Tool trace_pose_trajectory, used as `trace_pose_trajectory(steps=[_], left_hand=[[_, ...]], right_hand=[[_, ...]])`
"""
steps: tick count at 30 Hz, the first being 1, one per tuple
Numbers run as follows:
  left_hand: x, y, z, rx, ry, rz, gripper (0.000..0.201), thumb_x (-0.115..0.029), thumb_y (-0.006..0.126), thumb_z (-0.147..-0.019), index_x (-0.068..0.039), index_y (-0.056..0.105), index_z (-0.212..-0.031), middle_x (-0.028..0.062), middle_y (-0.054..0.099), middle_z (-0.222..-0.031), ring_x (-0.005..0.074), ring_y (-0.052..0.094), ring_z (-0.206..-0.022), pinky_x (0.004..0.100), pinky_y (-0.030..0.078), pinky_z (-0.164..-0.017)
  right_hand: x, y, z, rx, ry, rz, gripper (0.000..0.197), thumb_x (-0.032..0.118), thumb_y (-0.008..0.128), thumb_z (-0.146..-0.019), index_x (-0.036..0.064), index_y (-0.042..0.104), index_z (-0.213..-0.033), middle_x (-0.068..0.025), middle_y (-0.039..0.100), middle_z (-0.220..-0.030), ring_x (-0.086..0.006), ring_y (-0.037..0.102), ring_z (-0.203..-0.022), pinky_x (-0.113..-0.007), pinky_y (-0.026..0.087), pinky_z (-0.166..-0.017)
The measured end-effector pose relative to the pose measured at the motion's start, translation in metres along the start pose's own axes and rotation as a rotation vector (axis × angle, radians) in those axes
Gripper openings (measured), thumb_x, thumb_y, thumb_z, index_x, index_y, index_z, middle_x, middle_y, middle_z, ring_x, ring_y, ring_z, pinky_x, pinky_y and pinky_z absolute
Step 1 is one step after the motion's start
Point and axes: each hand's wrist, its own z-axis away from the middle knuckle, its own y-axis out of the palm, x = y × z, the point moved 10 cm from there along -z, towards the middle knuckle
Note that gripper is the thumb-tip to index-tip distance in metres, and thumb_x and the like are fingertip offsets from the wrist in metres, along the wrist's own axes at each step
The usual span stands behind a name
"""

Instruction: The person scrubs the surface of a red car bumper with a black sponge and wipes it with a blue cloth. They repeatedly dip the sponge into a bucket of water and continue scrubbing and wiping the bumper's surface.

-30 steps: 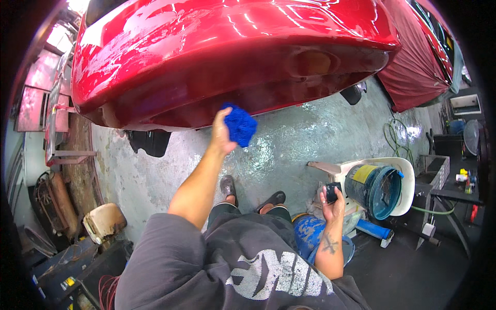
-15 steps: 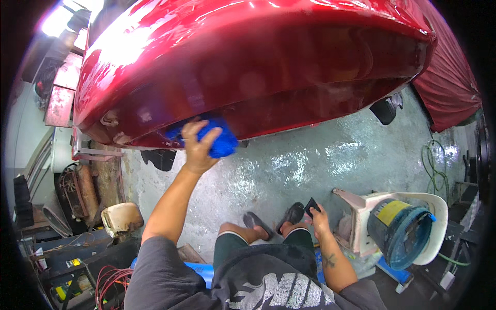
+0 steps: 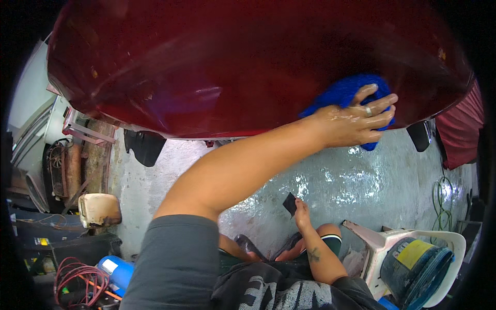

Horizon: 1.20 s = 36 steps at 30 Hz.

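Observation:
My left hand (image 3: 359,119) reaches across to the right, wet and with a ring on one finger. Its spread fingers press a bunched blue cloth (image 3: 347,93) against the lower part of a glossy red car bumper (image 3: 206,67). Part of the cloth is hidden beneath the palm. Low down in front of my knees, my right hand (image 3: 303,213) pinches a small dark flat piece (image 3: 290,203) that looks like sandpaper. This hand stays apart from the bumper.
A white plastic chair (image 3: 369,253) lies at the lower right with a dark bucket (image 3: 413,271) against it. Red hose (image 3: 77,281), a blue tank (image 3: 118,274) and a stained container (image 3: 99,209) are on the left. Wet floor (image 3: 330,181) lies under the bumper.
My left hand has wiped the blue cloth from the bumper's left side over to the right. My view has come closer to the bumper. My right hand still holds the dark piece, slightly raised.

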Motion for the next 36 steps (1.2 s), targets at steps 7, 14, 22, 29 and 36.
trace_pose_trajectory(steps=[7,14,22,29,36], left_hand=[[0.037,-0.088,0.183,0.133,0.019,-0.289,0.054,-0.040,0.080,-0.086,-0.053,0.067,-0.137,0.0041,0.058,-0.162,0.0331,0.053,-0.153,0.0630,0.021,-0.134],[0.067,-0.138,0.249,0.095,0.038,-0.482,0.053,-0.065,0.079,-0.087,-0.065,0.062,-0.137,0.0012,0.060,-0.153,0.0318,0.052,-0.152,0.0610,0.026,-0.134],[0.060,-0.133,0.260,0.107,0.071,-0.519,0.048,-0.067,0.078,-0.086,-0.062,0.066,-0.133,0.0058,0.059,-0.157,0.0361,0.052,-0.152,0.0664,0.019,-0.135],[0.047,-0.134,0.231,-0.066,0.045,-0.589,0.044,-0.055,0.079,-0.090,-0.058,0.069,-0.132,0.0032,0.060,-0.159,0.0371,0.050,-0.155,0.0665,0.005,-0.137],[0.001,-0.042,0.115,-0.104,0.035,-0.302,0.053,-0.035,0.073,-0.090,-0.052,0.068,-0.140,0.0027,0.055,-0.167,0.0354,0.052,-0.153,0.0798,0.010,-0.129]], right_hand=[[0.006,-0.002,-0.055,0.020,-0.172,0.396,0.022,0.018,0.073,-0.104,0.0003,0.080,-0.116,-0.0067,0.079,-0.094,-0.0136,0.070,-0.085,-0.032,0.055,-0.078],[0.012,-0.002,-0.059,0.075,-0.237,0.382,0.017,0.006,0.087,-0.091,0.0032,0.073,-0.101,-0.0035,0.077,-0.090,-0.0114,0.070,-0.083,-0.031,0.056,-0.077],[0.058,-0.018,-0.059,0.079,-0.285,-0.057,0.043,-0.008,0.081,-0.087,0.0022,0.061,-0.124,-0.0060,0.073,-0.106,-0.0178,0.073,-0.096,-0.036,0.059,-0.087],[0.079,-0.042,-0.030,0.037,-0.242,-0.265,0.031,0.000,0.087,-0.090,0.0005,0.068,-0.115,-0.0038,0.075,-0.097,-0.0159,0.073,-0.087,-0.034,0.061,-0.080],[0.069,-0.058,-0.043,-0.129,-0.276,-0.102,0.026,0.001,0.092,-0.085,0.0047,0.069,-0.095,-0.0017,0.073,-0.086,-0.0099,0.065,-0.070,-0.028,0.051,-0.060]])
